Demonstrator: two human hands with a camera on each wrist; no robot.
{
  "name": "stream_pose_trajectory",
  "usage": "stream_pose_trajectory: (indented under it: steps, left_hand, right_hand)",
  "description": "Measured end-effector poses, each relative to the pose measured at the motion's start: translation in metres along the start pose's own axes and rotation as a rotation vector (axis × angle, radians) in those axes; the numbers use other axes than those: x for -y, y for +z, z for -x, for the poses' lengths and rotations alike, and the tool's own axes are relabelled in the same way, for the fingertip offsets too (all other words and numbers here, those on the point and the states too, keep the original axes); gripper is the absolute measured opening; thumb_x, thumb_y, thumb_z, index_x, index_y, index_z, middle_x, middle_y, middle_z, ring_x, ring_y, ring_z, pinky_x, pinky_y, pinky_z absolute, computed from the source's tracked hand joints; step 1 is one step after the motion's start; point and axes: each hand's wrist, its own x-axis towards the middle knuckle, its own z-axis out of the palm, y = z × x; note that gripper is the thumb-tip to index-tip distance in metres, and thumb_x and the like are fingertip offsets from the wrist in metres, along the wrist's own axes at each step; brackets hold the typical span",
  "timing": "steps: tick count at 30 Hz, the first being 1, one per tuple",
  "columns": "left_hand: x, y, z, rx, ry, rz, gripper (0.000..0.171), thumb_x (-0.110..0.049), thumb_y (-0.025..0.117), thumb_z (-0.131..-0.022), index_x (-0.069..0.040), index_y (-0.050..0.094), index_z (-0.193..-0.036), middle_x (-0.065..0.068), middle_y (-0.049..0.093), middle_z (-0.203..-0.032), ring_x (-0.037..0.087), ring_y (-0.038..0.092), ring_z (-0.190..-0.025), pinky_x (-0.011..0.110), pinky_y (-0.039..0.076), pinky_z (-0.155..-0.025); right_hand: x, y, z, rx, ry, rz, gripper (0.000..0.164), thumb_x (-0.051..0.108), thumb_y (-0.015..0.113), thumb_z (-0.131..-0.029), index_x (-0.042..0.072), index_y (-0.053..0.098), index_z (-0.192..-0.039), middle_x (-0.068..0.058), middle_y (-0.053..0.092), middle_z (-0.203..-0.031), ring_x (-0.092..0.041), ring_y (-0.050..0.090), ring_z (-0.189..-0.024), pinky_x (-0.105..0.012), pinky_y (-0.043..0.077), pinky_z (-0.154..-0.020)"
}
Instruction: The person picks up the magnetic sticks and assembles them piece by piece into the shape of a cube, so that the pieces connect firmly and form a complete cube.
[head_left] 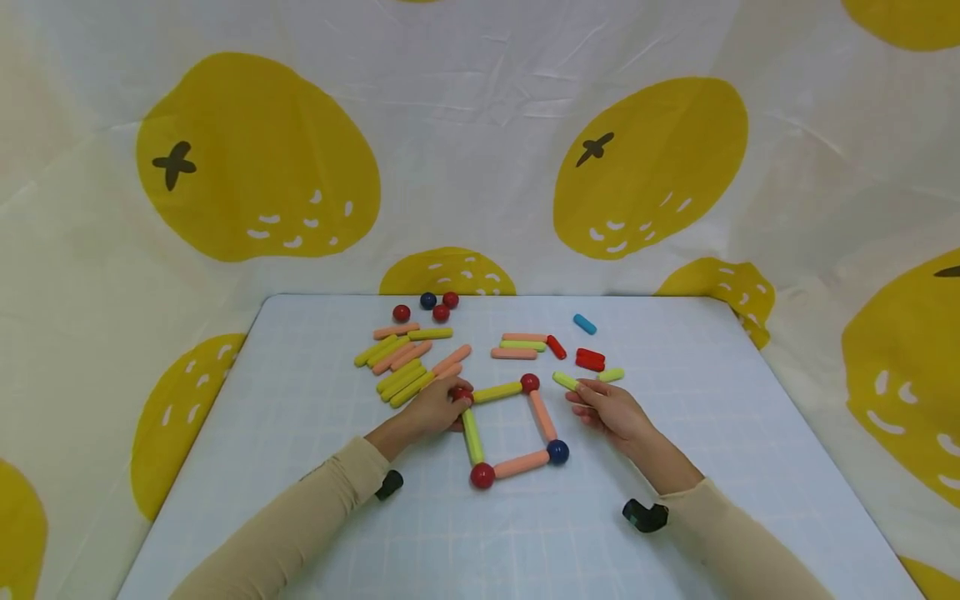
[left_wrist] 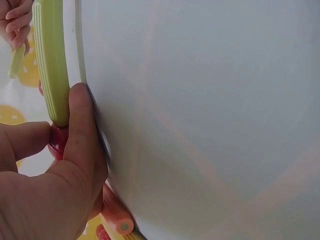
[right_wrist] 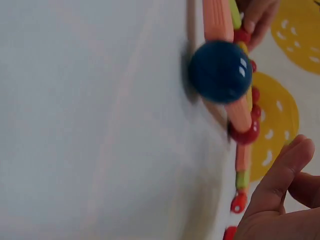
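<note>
- Frame (head_left: 522,464) of rods and balls lies on the tabletop (head_left: 735,433), about midway between its left and right edges.
- Sides are straight: a lime rod (head_left: 473,437) toward the left edge, a yellow rod (head_left: 498,392) on the far side, salmon rods (head_left: 543,417) on the right and near sides.
- Glossy balls sit at the joints — a blue ball (head_left: 557,452) near right, a red ball (head_left: 482,476) near left, a second red ball (head_left: 529,383) far right and a corner ball (left_wrist: 59,140), also red, far left.
- Left hand (head_left: 435,408): thumb and finger clamped on the corner ball, beside the lime rod's lengthwise ribs.
- Right hand (head_left: 611,412): fingertips pinched together on a lime stick (head_left: 565,381), near the second red ball but apart from it.
- Yellow and salmon sticks (head_left: 401,377) lie in a loose spread toward the far left corner; more balls (head_left: 441,313), three red and one blue, sit by the far edge.
- Short red pieces (head_left: 590,360) and a blue piece (head_left: 585,324) lie toward the far right corner.
- Tabletop is pale, faintly gridded, rounded at its far corners; behind it hangs creased whitish cloth (head_left: 465,167) — printed with big yellow fruit.
- Sleeves (head_left: 322,487) are plain beige.
</note>
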Motion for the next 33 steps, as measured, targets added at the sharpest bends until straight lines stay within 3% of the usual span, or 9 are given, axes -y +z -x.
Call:
stream_pose_trajectory:
  steps: [7, 14, 19, 26, 33]
  left_hand:
    - [0.001, 0.003, 0.001, -0.026, -0.022, 0.020, 0.027, -0.015, 0.061, -0.103, -0.012, 0.061, -0.130, 0.010, 0.062, -0.109, 0.021, 0.065, -0.084, 0.027, 0.061, -0.070]
    - [0.009, 0.009, -0.002, -0.028, 0.024, 0.016, 0.028, -0.013, 0.063, -0.101, -0.011, 0.059, -0.130, 0.010, 0.061, -0.107, 0.020, 0.065, -0.087, 0.026, 0.061, -0.068]
    - [0.011, 0.009, 0.001, -0.011, 0.104, -0.046, 0.030, -0.013, 0.063, -0.101, -0.012, 0.057, -0.131, 0.009, 0.062, -0.104, 0.018, 0.066, -0.077, 0.024, 0.059, -0.063]
    - [0.009, 0.006, 0.007, 0.048, 0.235, -0.217, 0.038, -0.015, 0.067, -0.100, -0.021, 0.054, -0.135, 0.011, 0.059, -0.109, 0.019, 0.061, -0.059, 0.026, 0.054, -0.057]
    - [0.009, 0.006, 0.009, 0.074, 0.255, -0.269, 0.034, -0.017, 0.066, -0.100, -0.021, 0.062, -0.134, 0.011, 0.055, -0.114, 0.017, 0.058, -0.056, 0.024, 0.052, -0.053]
  right_hand:
    - [0.006, 0.047, 0.012, 0.048, -0.075, 0.155, 0.044, 0.026, 0.059, -0.105, 0.006, 0.054, -0.143, -0.010, 0.076, -0.111, -0.012, 0.070, -0.076, -0.022, 0.059, -0.071]
    - [0.009, 0.079, 0.017, 0.108, -0.151, 0.285, 0.035, 0.024, 0.061, -0.103, 0.006, 0.060, -0.133, -0.005, 0.077, -0.098, -0.013, 0.071, -0.070, -0.023, 0.057, -0.065]
    - [0.008, 0.091, 0.018, 0.125, -0.191, 0.357, 0.033, 0.026, 0.063, -0.102, 0.007, 0.061, -0.129, -0.004, 0.077, -0.094, -0.016, 0.071, -0.070, -0.023, 0.056, -0.062]
    - [0.006, 0.102, 0.019, 0.134, -0.208, 0.392, 0.032, 0.027, 0.064, -0.101, 0.007, 0.062, -0.125, -0.003, 0.078, -0.091, -0.016, 0.071, -0.068, -0.024, 0.057, -0.061]
    - [0.004, 0.109, 0.021, 0.156, -0.209, 0.378, 0.031, 0.029, 0.064, -0.102, 0.009, 0.059, -0.125, -0.003, 0.077, -0.091, -0.018, 0.072, -0.068, -0.023, 0.057, -0.060]
